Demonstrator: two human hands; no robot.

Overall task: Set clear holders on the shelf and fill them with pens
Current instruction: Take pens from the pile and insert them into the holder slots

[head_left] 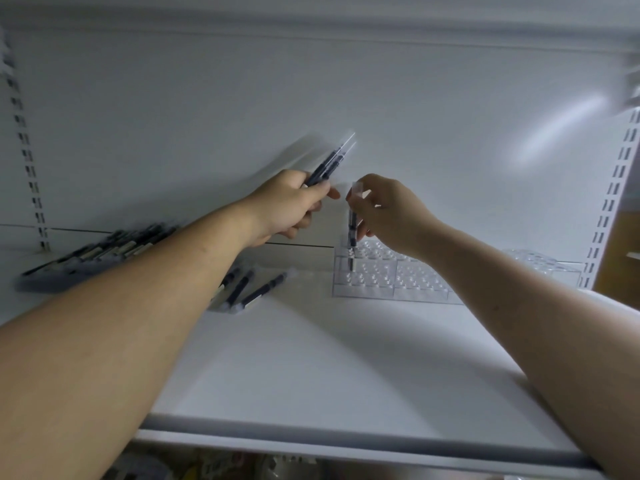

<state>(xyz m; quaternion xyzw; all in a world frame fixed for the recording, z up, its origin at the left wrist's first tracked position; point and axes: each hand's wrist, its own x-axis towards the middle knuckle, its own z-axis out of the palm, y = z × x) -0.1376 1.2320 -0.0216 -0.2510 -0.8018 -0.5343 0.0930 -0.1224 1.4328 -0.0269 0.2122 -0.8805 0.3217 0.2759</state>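
Both bare arms are reaching over the front edge of a white shelf (311,358) toward its back wall; the left hand (291,206) is closing in a fist round a small bundle of dark pens (329,168), which is sticking up and to the right from the fist, blurred, so the count is unclear, perhaps two or three; the right hand (384,209) is pinching a single pen (352,233) by its upper part between thumb and fingertips, the remaining fingers curling loosely; this pen is standing nearly upright, its lower end reaching into the rear left corner of a clear holder (391,275); whether the tip is seated in a hole cannot be told. The clear holder is sitting toward the back right of the shelf, its stepped rows of round holes otherwise showing no pens; a second clear holder (543,265) is sitting just beside it, nearer the right edge of the shelf, close to the slotted upright (609,202). Loose pens (249,289) are lying near the middle of the shelf, partly hidden under the left forearm; a flat pack of pens (100,251) is lying toward the back left corner, well apart from the holders, its outline blurring.
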